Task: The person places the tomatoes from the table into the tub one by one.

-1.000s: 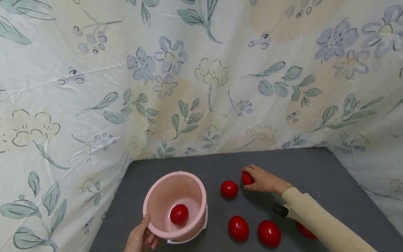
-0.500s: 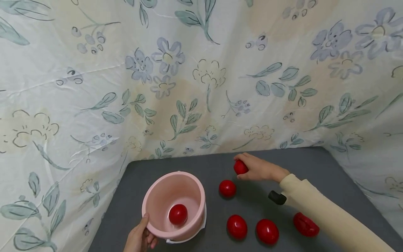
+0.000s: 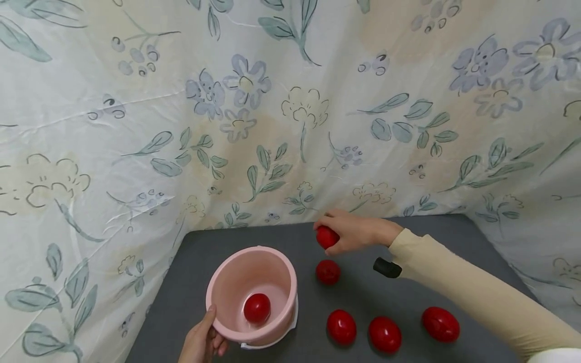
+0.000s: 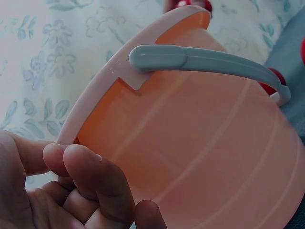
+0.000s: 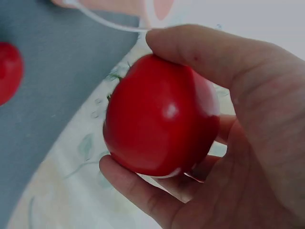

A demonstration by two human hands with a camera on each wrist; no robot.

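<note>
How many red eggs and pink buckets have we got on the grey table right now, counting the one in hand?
Red eggs: 6, with one gripped in the right hand at, one inside the bucket, four on the table at.
Pink bucket: 1, held at its rim by the left hand.
Total: 7.

The right hand (image 3: pixel 351 233) was up in the middle of the picture, fingers curled tight. The left hand (image 3: pixel 202 343) stayed low, fingers bent.
</note>
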